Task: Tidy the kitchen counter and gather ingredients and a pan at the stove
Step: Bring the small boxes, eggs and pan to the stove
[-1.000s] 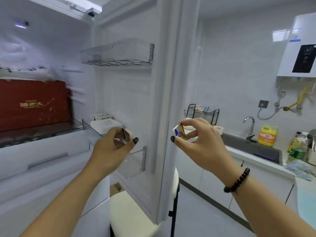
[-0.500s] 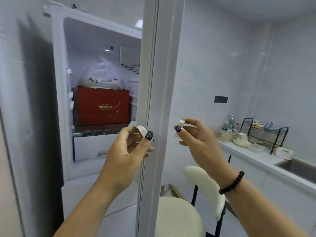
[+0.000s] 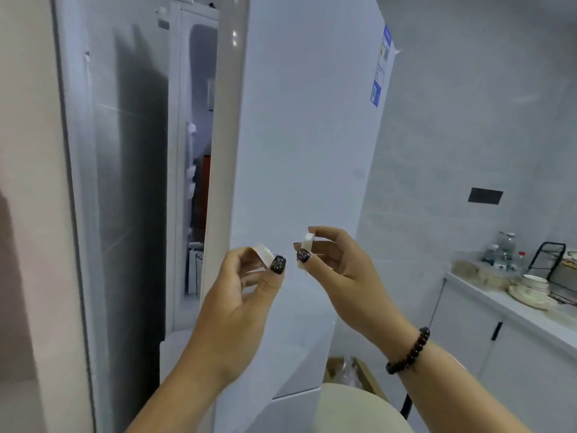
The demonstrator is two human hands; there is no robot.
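My left hand (image 3: 240, 295) pinches a small white packet (image 3: 261, 252) between thumb and fingers, held up in front of the fridge door. My right hand (image 3: 340, 270), with a dark bead bracelet on its wrist, pinches a second small white packet (image 3: 306, 245) the same way. The two hands are close together, a few centimetres apart. The white fridge door (image 3: 299, 170) stands just behind them, nearly closed, with only a narrow gap (image 3: 199, 189) showing the fridge's inside.
A white counter (image 3: 527, 317) runs along the right wall with plates and bowls (image 3: 530, 292), bottles (image 3: 502, 248) and a black wire rack (image 3: 552, 270). A cream stool seat (image 3: 352, 407) sits below my hands, beside a cardboard box (image 3: 349, 370) on the floor.
The fridge door has swung from wide open to almost closed. My view has shifted right along the door. Both hands keep their packets and stay at the same height.
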